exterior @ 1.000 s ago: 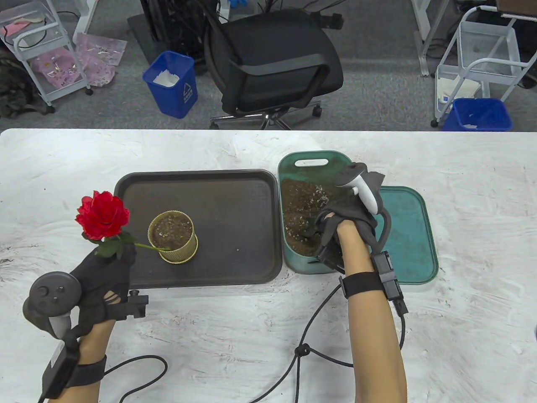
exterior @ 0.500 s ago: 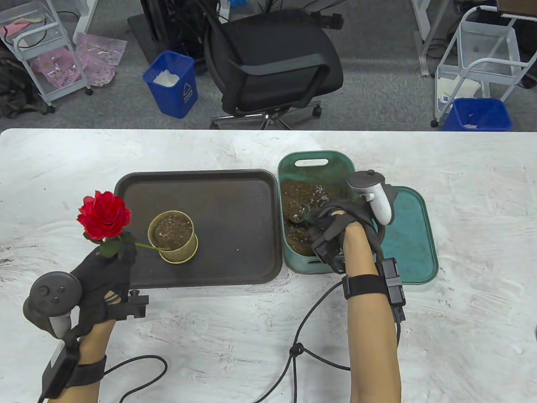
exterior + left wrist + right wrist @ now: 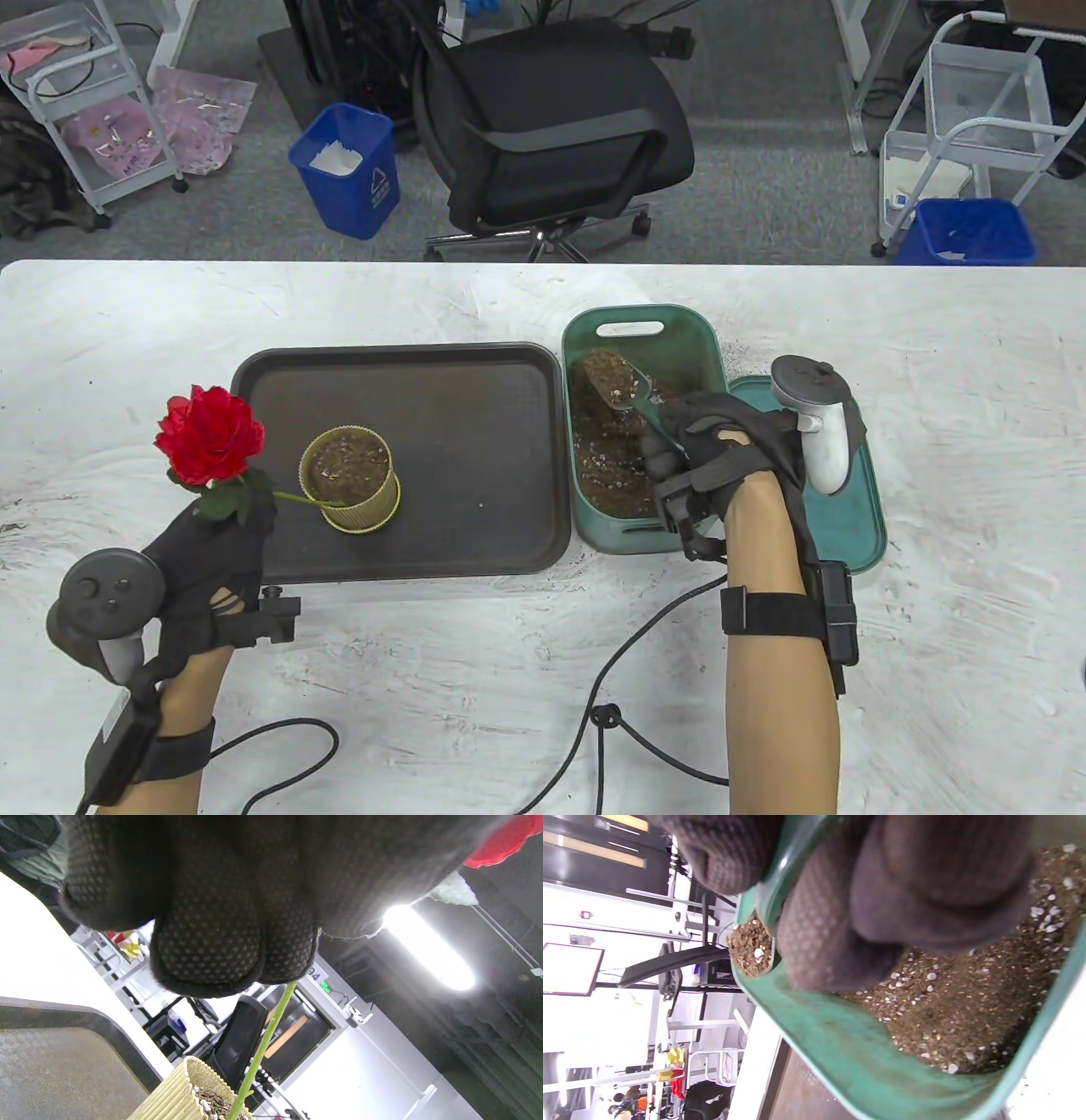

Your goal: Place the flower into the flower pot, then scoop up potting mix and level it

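Table view. My right hand (image 3: 721,458) is curled round the handle of a scoop (image 3: 612,379); the bowl is heaped with potting mix and lifted over the far half of the green bin (image 3: 594,526). My left hand (image 3: 212,552) pinches the flower (image 3: 209,435) by its stem just below the leaves. The red head leans out to 9 o'clock of the flower pot (image 3: 350,478), and the stem foot is planted in the pot's soil near its 7 o'clock rim. The pot stands on the dark tray (image 3: 475,407), toward its 8 o'clock corner. The bin's lid (image 3: 836,484) lies at 3 o'clock of the bin, partly under my right hand.

Step in hand, as I read it: flower is seated and being steadied, the first scoop is loaded, nothing carried across yet. Next move calls for keeping the bowl level, clearing the bin's near-side wall and travelling toward 9 o'clock across bare tray to the pot. Room is good: open tray between bin and pot. The tight spots are the bin rim and the stem itself.

Left wrist view. Gloved fingertips (image 3: 229,942) pressed together on the green stem (image 3: 263,1043), which runs down into the ribbed pot (image 3: 178,1094).

Right wrist view. Fingers (image 3: 840,929) wrapped round the handle; the loaded scoop bowl (image 3: 750,950) is past the bin's green wall (image 3: 840,1060), with loose mix (image 3: 967,1010) lying in the bin.
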`<action>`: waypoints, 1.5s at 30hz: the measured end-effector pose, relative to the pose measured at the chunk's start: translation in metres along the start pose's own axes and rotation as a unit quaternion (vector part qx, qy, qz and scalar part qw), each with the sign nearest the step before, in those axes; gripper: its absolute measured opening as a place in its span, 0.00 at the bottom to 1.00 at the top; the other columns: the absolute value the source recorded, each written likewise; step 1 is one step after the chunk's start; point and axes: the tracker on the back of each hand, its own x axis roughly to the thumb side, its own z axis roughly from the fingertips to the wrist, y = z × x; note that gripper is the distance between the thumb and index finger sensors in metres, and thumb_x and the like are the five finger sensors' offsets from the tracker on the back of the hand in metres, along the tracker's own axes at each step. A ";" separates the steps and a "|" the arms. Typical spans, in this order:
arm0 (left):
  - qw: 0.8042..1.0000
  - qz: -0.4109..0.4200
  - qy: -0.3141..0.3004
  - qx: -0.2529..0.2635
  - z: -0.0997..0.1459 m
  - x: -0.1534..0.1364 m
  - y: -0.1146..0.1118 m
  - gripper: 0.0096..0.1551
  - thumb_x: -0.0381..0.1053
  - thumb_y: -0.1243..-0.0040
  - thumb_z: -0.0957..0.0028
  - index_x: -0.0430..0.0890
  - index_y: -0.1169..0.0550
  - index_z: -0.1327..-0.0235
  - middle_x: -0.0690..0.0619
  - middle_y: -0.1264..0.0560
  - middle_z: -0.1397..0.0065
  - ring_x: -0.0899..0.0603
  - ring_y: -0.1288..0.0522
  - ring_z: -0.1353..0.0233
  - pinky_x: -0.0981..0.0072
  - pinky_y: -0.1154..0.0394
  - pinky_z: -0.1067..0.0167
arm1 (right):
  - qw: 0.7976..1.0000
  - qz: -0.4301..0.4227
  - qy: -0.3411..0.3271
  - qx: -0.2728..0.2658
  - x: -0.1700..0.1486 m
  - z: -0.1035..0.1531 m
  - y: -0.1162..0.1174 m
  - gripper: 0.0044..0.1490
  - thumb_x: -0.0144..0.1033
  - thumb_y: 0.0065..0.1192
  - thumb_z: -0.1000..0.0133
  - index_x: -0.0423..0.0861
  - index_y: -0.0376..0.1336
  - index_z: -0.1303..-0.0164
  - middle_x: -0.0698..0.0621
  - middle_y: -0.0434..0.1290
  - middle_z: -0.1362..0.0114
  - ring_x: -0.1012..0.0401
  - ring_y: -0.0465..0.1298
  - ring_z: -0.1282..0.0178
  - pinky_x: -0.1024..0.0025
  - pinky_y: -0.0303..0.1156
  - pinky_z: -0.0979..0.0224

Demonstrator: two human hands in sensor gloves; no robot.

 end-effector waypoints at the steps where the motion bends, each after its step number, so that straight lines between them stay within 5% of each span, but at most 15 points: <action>1: 1.000 0.000 0.000 0.000 0.000 0.000 0.000 0.22 0.59 0.26 0.55 0.48 0.11 0.53 0.56 0.10 0.56 0.47 0.07 0.63 0.59 0.12 0.59 | 1.000 0.003 -0.004 0.002 0.002 0.002 0.002 0.33 0.38 0.59 0.50 0.36 0.63 0.37 0.41 0.81 0.49 0.53 0.87 0.69 0.62 0.86 0.70; 6: 1.000 0.001 0.001 0.000 0.000 0.000 0.000 0.22 0.59 0.26 0.55 0.49 0.11 0.54 0.56 0.11 0.56 0.47 0.07 0.63 0.59 0.12 0.59 | 0.997 0.032 -0.048 0.057 0.022 0.016 0.041 0.33 0.38 0.60 0.49 0.35 0.63 0.37 0.41 0.81 0.48 0.53 0.87 0.69 0.62 0.86 0.70; 11: 1.000 0.003 0.004 0.000 0.000 0.000 0.000 0.22 0.59 0.26 0.55 0.49 0.11 0.54 0.56 0.11 0.56 0.47 0.07 0.63 0.59 0.12 0.59 | 0.984 0.065 -0.088 0.139 0.042 0.024 0.106 0.33 0.39 0.60 0.49 0.35 0.63 0.36 0.40 0.81 0.48 0.53 0.87 0.68 0.63 0.86 0.70; 21: 1.000 0.002 0.002 0.000 0.000 0.000 0.000 0.22 0.59 0.26 0.55 0.49 0.11 0.53 0.56 0.11 0.56 0.47 0.07 0.63 0.59 0.12 0.59 | 0.969 0.130 -0.057 0.204 0.030 -0.006 0.213 0.34 0.39 0.60 0.49 0.35 0.63 0.36 0.40 0.81 0.48 0.53 0.87 0.68 0.62 0.87 0.69; 29: 1.000 0.003 0.004 0.000 0.000 0.000 0.000 0.23 0.59 0.26 0.55 0.48 0.11 0.53 0.56 0.11 0.56 0.47 0.07 0.63 0.59 0.12 0.59 | 0.966 0.222 -0.080 0.103 0.033 -0.011 0.240 0.32 0.40 0.64 0.50 0.36 0.67 0.40 0.41 0.83 0.53 0.54 0.86 0.76 0.64 0.84 0.77; 37: 1.000 0.000 -0.001 -0.003 0.001 0.002 -0.001 0.22 0.59 0.26 0.55 0.49 0.11 0.53 0.56 0.11 0.56 0.47 0.07 0.63 0.59 0.12 0.59 | 0.882 0.411 -0.228 -0.043 0.047 0.021 0.270 0.29 0.43 0.69 0.52 0.40 0.72 0.45 0.43 0.86 0.59 0.55 0.85 0.82 0.65 0.83 0.83; 45: 1.000 0.003 0.004 -0.002 0.000 0.000 -0.001 0.22 0.59 0.26 0.55 0.48 0.11 0.54 0.56 0.11 0.56 0.47 0.07 0.63 0.59 0.12 0.59 | 0.813 0.489 -0.302 -0.099 0.046 0.045 0.282 0.32 0.41 0.69 0.54 0.39 0.68 0.41 0.43 0.84 0.53 0.53 0.86 0.75 0.62 0.84 0.75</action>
